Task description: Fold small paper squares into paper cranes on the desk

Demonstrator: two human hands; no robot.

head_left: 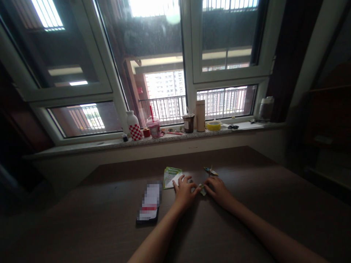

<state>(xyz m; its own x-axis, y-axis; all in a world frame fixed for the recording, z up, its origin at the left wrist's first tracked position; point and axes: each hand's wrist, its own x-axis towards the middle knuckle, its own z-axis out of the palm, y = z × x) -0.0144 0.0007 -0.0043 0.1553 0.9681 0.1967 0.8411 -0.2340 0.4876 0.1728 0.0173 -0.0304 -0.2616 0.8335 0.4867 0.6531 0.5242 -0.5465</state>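
A small piece of green-and-white folded paper (203, 190) lies on the brown table between my hands. My left hand (185, 190) grips its left edge with the fingers nearest it, while the other fingers spread toward the green printed sheets (169, 178). My right hand (218, 189) pinches the paper from the right, its fingertips partly covering it. Just beyond the right hand sits a small colourful folded paper figure (211, 171) with pointed ends. A phone (149, 202) with a lit, blurred screen lies left of my left forearm.
Beyond the table (109, 233), the windowsill holds a checkered white bottle (135, 126), a pink drink cup (153, 127), a dark drink cup (188, 123), a tan flask (200, 116), yellow tape (214, 126), scissors (233, 127) and a clear bottle (266, 109).
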